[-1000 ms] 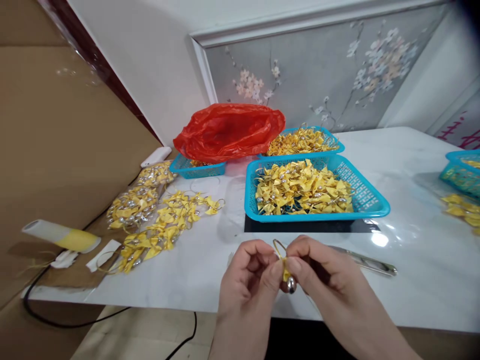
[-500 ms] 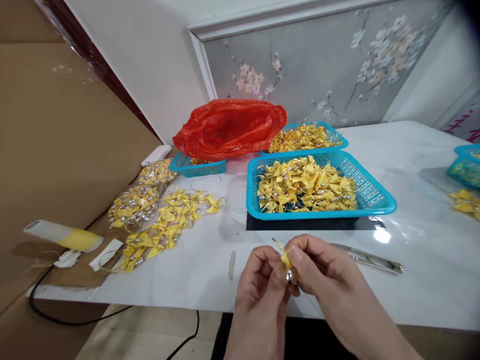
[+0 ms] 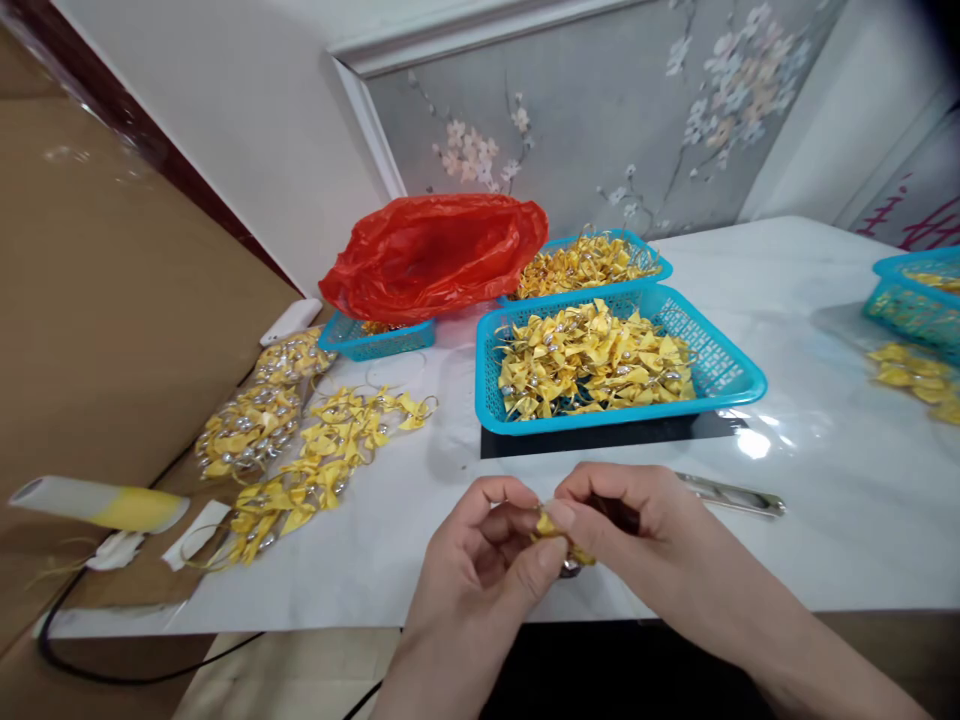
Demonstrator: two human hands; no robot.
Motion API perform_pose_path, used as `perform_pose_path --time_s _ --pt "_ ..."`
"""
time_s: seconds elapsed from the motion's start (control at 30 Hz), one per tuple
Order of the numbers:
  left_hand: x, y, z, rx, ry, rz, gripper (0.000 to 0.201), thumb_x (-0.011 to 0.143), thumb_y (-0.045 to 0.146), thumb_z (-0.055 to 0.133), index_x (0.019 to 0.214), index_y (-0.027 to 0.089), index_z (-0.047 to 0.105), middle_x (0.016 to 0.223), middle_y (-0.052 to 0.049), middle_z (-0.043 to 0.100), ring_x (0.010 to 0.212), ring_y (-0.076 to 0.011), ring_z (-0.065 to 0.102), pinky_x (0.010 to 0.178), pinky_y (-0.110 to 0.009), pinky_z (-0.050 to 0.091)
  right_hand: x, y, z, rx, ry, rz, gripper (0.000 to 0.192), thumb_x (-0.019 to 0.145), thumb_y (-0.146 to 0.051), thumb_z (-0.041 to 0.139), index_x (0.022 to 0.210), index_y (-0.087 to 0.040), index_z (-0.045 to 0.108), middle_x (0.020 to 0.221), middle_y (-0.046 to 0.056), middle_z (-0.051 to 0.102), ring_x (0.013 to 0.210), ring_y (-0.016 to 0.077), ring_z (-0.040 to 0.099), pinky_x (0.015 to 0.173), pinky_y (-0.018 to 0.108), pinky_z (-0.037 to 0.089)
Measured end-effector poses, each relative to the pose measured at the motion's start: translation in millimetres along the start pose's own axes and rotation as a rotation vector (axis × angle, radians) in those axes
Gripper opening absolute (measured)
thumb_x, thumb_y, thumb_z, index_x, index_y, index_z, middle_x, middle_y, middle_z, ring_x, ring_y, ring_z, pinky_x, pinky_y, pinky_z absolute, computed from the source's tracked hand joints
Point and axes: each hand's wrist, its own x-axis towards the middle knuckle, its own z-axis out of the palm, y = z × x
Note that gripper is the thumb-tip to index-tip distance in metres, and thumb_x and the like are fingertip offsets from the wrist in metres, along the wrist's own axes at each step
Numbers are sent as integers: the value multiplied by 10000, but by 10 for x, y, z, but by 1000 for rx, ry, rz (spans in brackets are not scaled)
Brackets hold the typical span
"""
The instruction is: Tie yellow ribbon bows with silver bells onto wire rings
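Between my hands is a small yellow ribbon bow (image 3: 547,524) with a silvery bead or bell (image 3: 571,568) under it. My left hand (image 3: 476,565) pinches its left side between thumb and fingers. From the right, my right hand (image 3: 645,535) grips the same bow with thumb and forefinger. The fingertips hide most of it. Just beyond my right hand lies a slim metal tool (image 3: 739,497), perhaps thread snips, partly covered by the hand. A blue basket (image 3: 750,380) heaped with similar yellow bows (image 3: 600,360) stands beyond my hands.
Loose yellow bows (image 3: 315,470) and bagged ones (image 3: 247,430) lie at left, near a yellow-and-white tube (image 3: 105,503). Behind are a red plastic bag (image 3: 435,260), a small blue basket (image 3: 390,345) and another blue basket (image 3: 652,268). One more basket (image 3: 900,300) stands far right.
Both hands have moved slightly left in view and still pinch the bow. The bow's upright ribbon end and its silvery part are now more hidden by the fingers. The camera view has shifted a little.
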Motion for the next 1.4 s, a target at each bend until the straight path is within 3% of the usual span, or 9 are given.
perform_pose_path --time_s 0.2,0.43,0.57,0.73,0.97,1.2,1.4 --pt "-17 -11 32 -67 110 -4 235 783 265 818 926 223 636 758 33 692 708 -102 625 712 -212 511 -123 119 -68 -11 90 -8 246 920 -440 553 911 -209 639 753 -16 572 640 124 466 551 241 357" --pt "-64 -64 55 50 95 144 238 771 192 818 965 298 732 845 35 742 775 -106 676 721 -169 543 -145 121 -87 2 27 20 287 928 -423 580 756 -193 592 651 -43 489 608 107 418 539 226 326" --pt "-52 -37 -23 167 -21 158 164 783 176 803 894 297 792 879 33 750 806 -100 682 741 -134 534 -120 93 -129 40 -51 19 268 930 -388 610 752 -190 583 648 -55 466 613 98 396 545 225 304" --pt "-19 -8 -130 128 -148 83 147 782 216 812 913 272 779 892 24 737 814 -100 649 753 -144 524 -124 83 -133 88 -99 19 269 932 -371 616 738 -190 571 637 -65 453 598 89 371 529 224 280" --pt "-68 3 -166 166 -145 96 301 740 170 840 1006 292 770 938 13 755 859 -124 670 774 -157 535 -169 10 -104 -28 -59 -14 227 959 -324 559 767 -209 598 679 -63 532 625 86 439 550 202 327" --pt "-65 5 -193 118 -143 62 143 776 235 817 908 281 784 786 28 702 680 -75 573 617 -121 468 -170 -21 -89 -97 -36 -50 268 961 -336 554 727 -206 567 653 -60 508 599 85 428 525 202 325" --pt "-51 -2 -212 96 -162 13 106 789 218 809 873 277 782 806 38 698 714 -69 555 655 -116 448 -143 -14 -78 -73 -15 -73 278 969 -347 541 730 -208 561 643 -63 509 588 84 421 515 196 329"
